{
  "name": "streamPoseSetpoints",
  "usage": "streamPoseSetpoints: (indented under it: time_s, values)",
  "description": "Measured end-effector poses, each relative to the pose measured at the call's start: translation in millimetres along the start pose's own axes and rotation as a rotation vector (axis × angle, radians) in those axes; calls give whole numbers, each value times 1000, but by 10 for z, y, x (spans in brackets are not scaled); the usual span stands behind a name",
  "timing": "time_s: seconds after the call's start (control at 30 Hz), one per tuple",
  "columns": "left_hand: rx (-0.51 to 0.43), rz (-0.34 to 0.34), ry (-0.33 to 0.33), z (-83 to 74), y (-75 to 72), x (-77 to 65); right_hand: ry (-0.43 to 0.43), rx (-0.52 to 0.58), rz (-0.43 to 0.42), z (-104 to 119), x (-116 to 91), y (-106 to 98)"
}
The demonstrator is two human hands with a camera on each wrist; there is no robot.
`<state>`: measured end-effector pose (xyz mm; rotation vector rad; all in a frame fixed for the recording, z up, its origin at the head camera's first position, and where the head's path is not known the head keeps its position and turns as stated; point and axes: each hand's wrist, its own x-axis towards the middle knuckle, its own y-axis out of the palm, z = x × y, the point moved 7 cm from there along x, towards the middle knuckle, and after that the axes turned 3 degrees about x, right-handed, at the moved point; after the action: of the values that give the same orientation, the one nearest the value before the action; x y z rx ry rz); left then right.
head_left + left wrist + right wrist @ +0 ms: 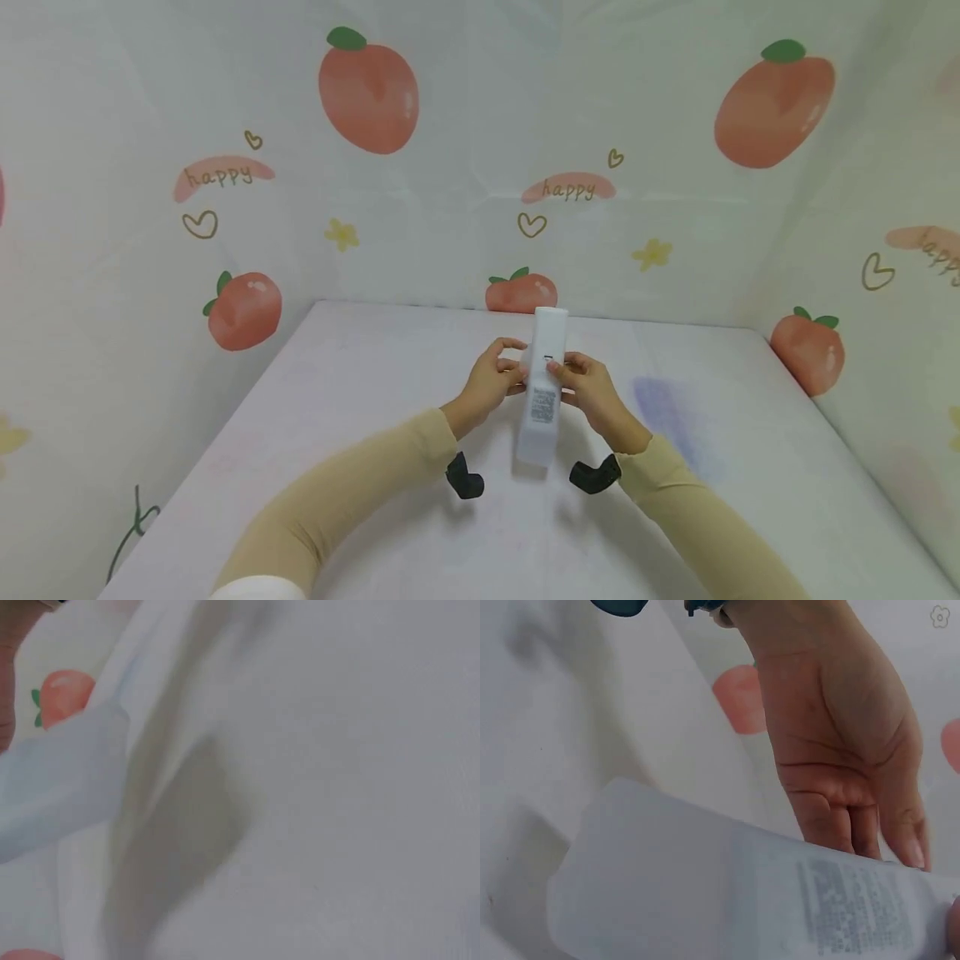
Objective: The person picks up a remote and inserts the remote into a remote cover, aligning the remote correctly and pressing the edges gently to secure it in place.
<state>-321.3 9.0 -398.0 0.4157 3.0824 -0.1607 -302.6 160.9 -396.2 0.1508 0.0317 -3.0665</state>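
Held up over the table is a long white box-shaped item (538,433), tilted, with rounded edges and a grey printed block; its exact kind does not show. My right hand (596,392) pinches its right side, thumb across the front near a small dark mark and fingers behind. From the left, my left hand (491,379) holds it with bent fingers, next to a small pale bulge on that side. The right wrist view shows the smooth lower end of the white item (667,877) close up. Its end (67,776) also appears in the left wrist view, beside the edge of the left hand (9,682).
A white cloth-covered table (360,350) lies below, with a faint purple patch (667,417) on the right. White sheeting printed with fruit (369,98) stands around the back and sides. Black wrist mounts (596,475) jut inward below both hands.
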Motion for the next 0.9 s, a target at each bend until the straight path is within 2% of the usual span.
streamPoseSetpoints:
  time_s: [0.13, 0.23, 0.3, 0.47, 0.57, 0.63, 0.73, 0.8, 0.9]
  values:
    - [133, 62, 34, 42, 48, 0, 9, 20, 20, -33, -11, 28]
    - [201, 64, 34, 58, 52, -2, 17, 39, 47, -46, -22, 78]
    - [192, 45, 18, 60, 38, -10, 32, 83, 59, -56, -27, 108]
    - [61, -42, -19, 38, -25, -22, 80, 219, 52, -92, -40, 132]
    - [39, -65, -16, 19, -40, -22, 67, 238, 58, -102, -57, 157]
    - [49, -59, -13, 17, -33, -24, 52, 264, 28, -108, -65, 168]
    - [65, -32, -3, 15, -7, -27, 44, 307, -61, -123, -71, 163]
    - [70, -5, 0, 11, 17, -32, 59, 322, -131, -134, -73, 146]
    - [97, 46, -5, -16, 54, -47, 91, 312, -173, -122, -74, 116]
